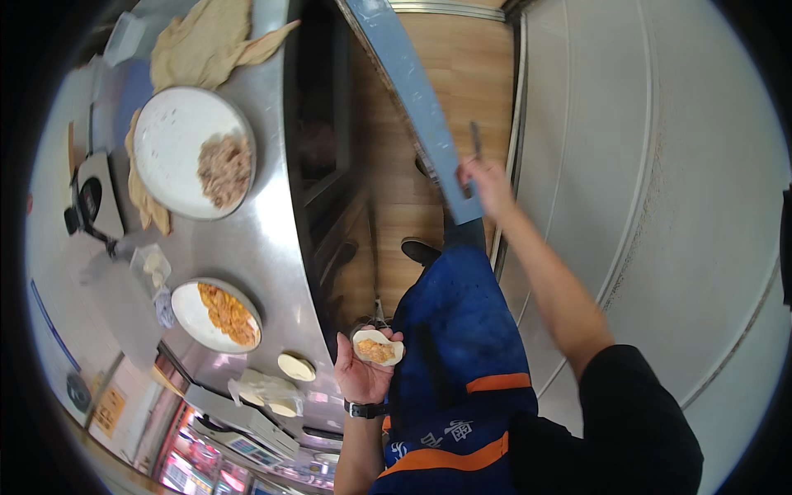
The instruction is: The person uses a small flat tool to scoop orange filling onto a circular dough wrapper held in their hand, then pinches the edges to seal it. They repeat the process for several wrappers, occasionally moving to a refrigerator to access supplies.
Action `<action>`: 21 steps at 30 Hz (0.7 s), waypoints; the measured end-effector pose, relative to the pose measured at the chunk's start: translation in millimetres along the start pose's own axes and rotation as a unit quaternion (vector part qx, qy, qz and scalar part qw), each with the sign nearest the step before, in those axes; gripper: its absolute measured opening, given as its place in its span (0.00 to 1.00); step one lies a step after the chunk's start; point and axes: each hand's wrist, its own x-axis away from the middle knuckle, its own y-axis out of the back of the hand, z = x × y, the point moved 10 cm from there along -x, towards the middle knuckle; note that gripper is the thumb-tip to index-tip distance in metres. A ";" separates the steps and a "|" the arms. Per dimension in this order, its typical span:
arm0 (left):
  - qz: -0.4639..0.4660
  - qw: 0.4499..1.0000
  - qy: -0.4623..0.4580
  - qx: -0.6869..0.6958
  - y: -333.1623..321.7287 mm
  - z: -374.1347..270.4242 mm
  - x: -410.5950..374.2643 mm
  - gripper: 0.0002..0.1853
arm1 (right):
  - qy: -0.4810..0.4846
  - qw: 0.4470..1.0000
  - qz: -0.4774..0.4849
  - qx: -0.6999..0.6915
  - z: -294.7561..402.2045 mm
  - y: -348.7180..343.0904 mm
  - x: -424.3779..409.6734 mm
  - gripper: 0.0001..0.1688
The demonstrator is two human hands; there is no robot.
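Note:
My left hand (366, 377) lies palm up with a round dough wrapper (396, 356) on its fingers. Orange-and-pink minced filling (375, 351) is spread over the wrapper's middle. My right hand (486, 185) grips the near end of a long blue board (408, 86), beside its handle slot. A thin dark utensil (475, 139) sticks up from the same hand; its shape is blurred. On the steel counter (278, 260) stand a white bowl with orange filling (197, 318) and a larger white bowl with pale minced meat (167, 142).
A loose wrapper (296, 367) and a plastic bag of wrappers (266, 391) lie near the counter's edge. Tan cloths (201, 46) sit farther along it. A kitchen scale (96, 195) stands behind the large bowl. A pale panelled wall (619, 185) bounds my right side.

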 end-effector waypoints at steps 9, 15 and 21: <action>-0.009 0.996 0.088 -0.024 -6.6 21.2 -54.4 0.33 | 0.222 0.933 -0.279 -0.044 114.3 29.7 56.3 0.13; -0.036 0.996 0.081 0.008 4.9 21.9 -58.9 0.34 | -0.068 0.996 -0.057 0.022 -80.0 -166.6 -90.7 0.19; -0.029 0.998 0.027 0.056 25.8 5.5 -72.1 0.35 | -0.019 0.983 0.097 0.157 -157.1 -305.6 -215.7 0.20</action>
